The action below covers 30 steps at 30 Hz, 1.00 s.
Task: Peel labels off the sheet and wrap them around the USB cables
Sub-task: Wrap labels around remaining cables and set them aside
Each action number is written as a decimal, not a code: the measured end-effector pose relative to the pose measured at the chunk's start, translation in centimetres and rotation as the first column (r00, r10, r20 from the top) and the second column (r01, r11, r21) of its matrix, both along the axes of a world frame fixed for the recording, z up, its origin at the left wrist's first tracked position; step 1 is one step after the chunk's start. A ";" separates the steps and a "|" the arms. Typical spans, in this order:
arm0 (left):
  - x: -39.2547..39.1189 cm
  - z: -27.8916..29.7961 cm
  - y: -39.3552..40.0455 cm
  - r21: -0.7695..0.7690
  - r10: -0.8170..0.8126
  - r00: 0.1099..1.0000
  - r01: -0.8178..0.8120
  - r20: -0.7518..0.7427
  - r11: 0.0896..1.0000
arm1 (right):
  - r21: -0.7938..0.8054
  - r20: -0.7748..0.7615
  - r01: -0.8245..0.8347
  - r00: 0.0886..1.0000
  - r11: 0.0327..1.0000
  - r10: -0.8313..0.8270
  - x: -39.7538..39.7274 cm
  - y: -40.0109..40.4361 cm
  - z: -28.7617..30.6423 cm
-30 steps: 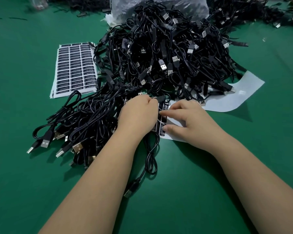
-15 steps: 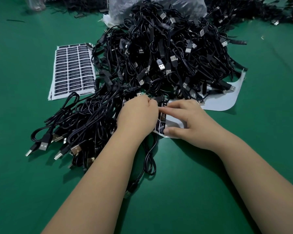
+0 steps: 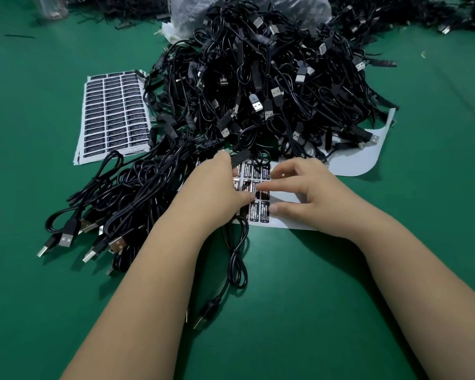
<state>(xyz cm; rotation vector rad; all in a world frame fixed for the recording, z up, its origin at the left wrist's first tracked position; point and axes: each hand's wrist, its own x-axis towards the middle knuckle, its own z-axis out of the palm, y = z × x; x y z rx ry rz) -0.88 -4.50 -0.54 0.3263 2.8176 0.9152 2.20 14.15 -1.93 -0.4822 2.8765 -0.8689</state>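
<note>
Near the middle of the green table (image 3: 368,311), two bare hands meet over a label sheet (image 3: 285,219). The left hand (image 3: 217,193) has its grip curled round a black part of a USB cable (image 3: 235,259), and its thumb lies on the black labels (image 3: 258,187). That cable trails toward the near side. The right hand (image 3: 310,196) has its fingers mostly straight and spread, with fingertips resting on the labels and the white sheet; its grip holds nothing that I can see. Left of the hands lies a bunch of cables (image 3: 115,204). On the far side sits a big pile of black cables (image 3: 272,78). At far left lies a full label sheet (image 3: 113,116).
</note>
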 end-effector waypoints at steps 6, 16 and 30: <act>-0.1 0.0 0.2 0.031 0.011 0.999 -0.012 0.031 0.999 | 0.006 -0.034 0.026 0.999 1.000 -0.026 0.1 -0.7 0.1; -0.3 -0.4 0.1 0.040 0.015 0.999 -0.016 0.038 0.999 | 0.072 -0.085 0.072 0.994 0.995 -0.065 0.3 -1.7 0.8; -0.3 -0.3 0.0 0.052 0.034 0.998 -0.037 0.052 0.998 | -0.117 0.036 0.047 0.998 0.992 -0.043 0.6 -2.0 0.8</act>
